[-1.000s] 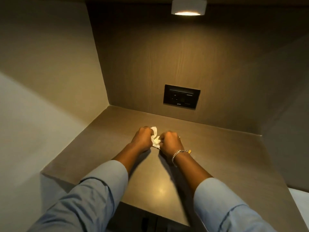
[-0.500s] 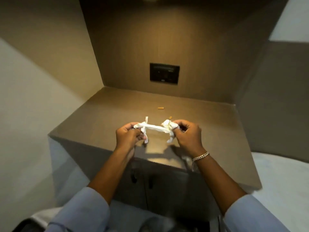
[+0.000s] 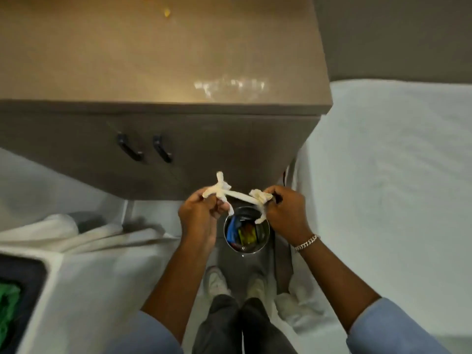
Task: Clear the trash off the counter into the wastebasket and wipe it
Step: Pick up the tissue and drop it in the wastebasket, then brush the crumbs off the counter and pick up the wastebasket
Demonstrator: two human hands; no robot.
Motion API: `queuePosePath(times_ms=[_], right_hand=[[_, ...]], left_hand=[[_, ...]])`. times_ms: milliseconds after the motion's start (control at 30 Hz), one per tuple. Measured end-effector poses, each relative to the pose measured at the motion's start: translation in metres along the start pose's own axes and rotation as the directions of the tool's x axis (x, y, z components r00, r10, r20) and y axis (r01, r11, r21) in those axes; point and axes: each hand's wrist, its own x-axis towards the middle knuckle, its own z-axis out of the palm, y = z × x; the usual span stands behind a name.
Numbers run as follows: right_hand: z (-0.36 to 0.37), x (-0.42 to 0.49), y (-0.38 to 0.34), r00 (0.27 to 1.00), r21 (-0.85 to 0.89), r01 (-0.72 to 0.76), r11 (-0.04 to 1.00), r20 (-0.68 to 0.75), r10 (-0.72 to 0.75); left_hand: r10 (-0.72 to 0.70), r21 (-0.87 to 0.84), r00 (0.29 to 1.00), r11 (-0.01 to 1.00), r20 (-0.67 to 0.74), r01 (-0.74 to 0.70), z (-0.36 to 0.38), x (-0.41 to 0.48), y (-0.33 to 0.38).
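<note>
A white twisted tissue [image 3: 238,195] is stretched between my left hand [image 3: 201,213] and my right hand [image 3: 286,210], each closed on one end. Both hands hover in front of the cabinet, directly above a small round metal wastebasket [image 3: 265,245] on the floor that holds blue, yellow and red wrappers. The brown counter [image 3: 153,60] fills the top of the view, with a small orange scrap [image 3: 167,13] near its far edge and another at the frame's top.
Two dark handles [image 3: 145,150] sit on the cabinet front. A white bed [image 3: 396,175] lies to the right, white bedding [image 3: 63,233] to the left, and a dark tray with something green [image 3: 10,302] at lower left. My shoes [image 3: 217,282] stand behind the wastebasket.
My hands lifted the tissue off the counter and pulled it apart, then carried it back and down over the wastebasket. The view tilted downward from the wall to the floor.
</note>
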Motion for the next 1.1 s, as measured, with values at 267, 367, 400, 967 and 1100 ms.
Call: queuePosePath(times_ms=[267,367,400,967,1100], right_hand=[[0.146,-0.034,0.212,0.854,0.103,-0.521,0.848,0.075,0.515],[0.188,-0.039,0.261,0.837,0.091,-0.544,0.834,0.128,0.532],[0.191,-0.039,0.273,0.843,0.083,-0.531,0.844,0.155,0.515],[-0.008,-0.006,-0.079,0.983,0.547,-0.183,0.817,0.102,0.153],[-0.044,0.044,-0.168,0.995,0.52,0.045,0.853,0.05,-0.083]], left_hand=[[-0.223,0.475,0.973,0.85,-0.066,0.227,-0.071,0.133,-0.229],[-0.307,0.768,0.949,0.625,0.077,0.139,-0.096,0.174,-0.28],[-0.301,0.856,0.946,0.515,0.123,0.052,-0.102,0.18,-0.286],[0.261,0.573,0.807,0.591,0.53,-0.567,0.01,-0.026,0.053],[0.451,0.471,0.767,0.609,0.456,-0.638,0.044,-0.027,0.142]])
